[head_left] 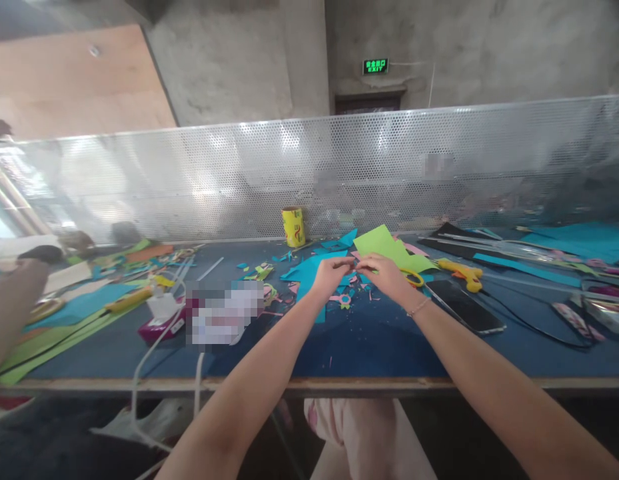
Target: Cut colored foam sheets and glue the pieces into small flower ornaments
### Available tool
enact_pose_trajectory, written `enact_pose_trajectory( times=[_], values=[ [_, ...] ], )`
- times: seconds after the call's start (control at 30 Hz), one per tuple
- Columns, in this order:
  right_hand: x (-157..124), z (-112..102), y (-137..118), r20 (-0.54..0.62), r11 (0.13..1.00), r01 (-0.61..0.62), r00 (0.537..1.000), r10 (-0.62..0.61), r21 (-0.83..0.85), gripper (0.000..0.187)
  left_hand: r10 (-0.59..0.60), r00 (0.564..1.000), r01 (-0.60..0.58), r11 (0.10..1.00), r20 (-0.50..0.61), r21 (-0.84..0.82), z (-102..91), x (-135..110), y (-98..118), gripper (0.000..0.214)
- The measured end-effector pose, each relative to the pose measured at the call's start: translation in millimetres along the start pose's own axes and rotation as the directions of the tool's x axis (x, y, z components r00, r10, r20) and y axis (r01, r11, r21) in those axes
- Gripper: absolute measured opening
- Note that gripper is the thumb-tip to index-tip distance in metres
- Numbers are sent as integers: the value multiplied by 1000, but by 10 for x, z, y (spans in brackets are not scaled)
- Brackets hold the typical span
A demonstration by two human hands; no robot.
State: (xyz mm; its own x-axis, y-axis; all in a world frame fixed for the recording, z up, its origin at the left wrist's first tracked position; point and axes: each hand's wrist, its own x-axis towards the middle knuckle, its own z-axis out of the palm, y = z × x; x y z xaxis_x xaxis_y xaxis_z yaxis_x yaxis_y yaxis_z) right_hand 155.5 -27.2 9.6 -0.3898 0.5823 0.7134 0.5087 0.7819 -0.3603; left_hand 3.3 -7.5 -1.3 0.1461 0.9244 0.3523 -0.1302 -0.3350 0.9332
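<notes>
My left hand (pixel 331 275) and my right hand (pixel 382 271) meet fingertip to fingertip above the table, both in a pinch. Whatever sits between the fingers is too small to make out. Under and around them lie blue paper pieces (pixel 309 270) and a small pink cut-out (pixel 344 301) among tiny scraps. A bright green sheet (pixel 384 245) lies just behind my right hand. Beside that hand are scissors with yellow handles (pixel 413 277), partly hidden by it.
To the right lie a yellow hot glue gun (pixel 462 273) and a black phone (pixel 464 307). A yellow tape roll (pixel 294 227) stands against the perforated metal screen (pixel 229 180). Left are a purple power strip (pixel 162 325), white cables and another person's arm (pixel 14 300).
</notes>
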Motion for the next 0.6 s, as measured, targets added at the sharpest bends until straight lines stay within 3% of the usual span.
enact_pose_trajectory(
  times=[0.6],
  values=[
    [-1, 97, -52, -24, 952, -226, 971, 236, 207, 10, -75, 997, 72, 992, -21, -101, 30, -19, 27, 25]
  ],
)
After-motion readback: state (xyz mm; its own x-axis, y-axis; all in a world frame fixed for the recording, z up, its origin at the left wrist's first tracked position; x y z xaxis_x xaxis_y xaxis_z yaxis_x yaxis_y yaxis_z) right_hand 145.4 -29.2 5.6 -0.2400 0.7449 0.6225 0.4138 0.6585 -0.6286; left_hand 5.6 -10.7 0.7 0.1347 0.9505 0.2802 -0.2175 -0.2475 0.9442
